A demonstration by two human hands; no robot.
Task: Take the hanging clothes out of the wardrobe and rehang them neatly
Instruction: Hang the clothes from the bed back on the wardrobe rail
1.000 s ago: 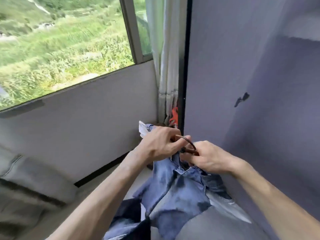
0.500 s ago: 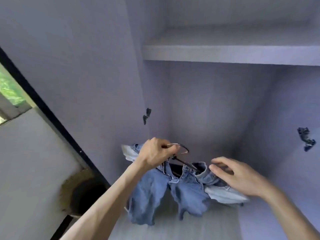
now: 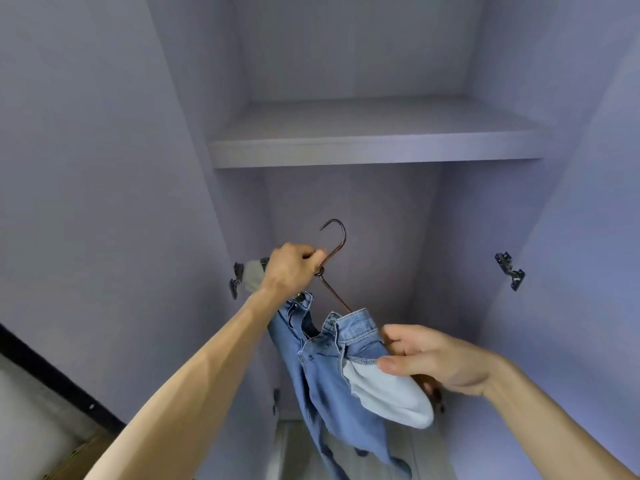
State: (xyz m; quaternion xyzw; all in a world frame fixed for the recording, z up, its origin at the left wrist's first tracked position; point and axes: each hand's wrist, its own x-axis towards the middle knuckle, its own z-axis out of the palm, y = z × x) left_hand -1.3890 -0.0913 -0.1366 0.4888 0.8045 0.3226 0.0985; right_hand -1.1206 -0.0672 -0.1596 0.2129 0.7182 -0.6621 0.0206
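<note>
Denim jeans [image 3: 325,372] on hanger [image 3: 332,258] between left hand [image 3: 289,271], right hand [image 3: 433,358].

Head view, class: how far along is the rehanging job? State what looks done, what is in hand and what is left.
Done: the jeans sit on the hanger. In hand: the left hand grips the hanger near its top; the right hand holds the jeans at the waist. Left: the hanger hangs on nothing, below the shelf; hanging it up remains.
</note>
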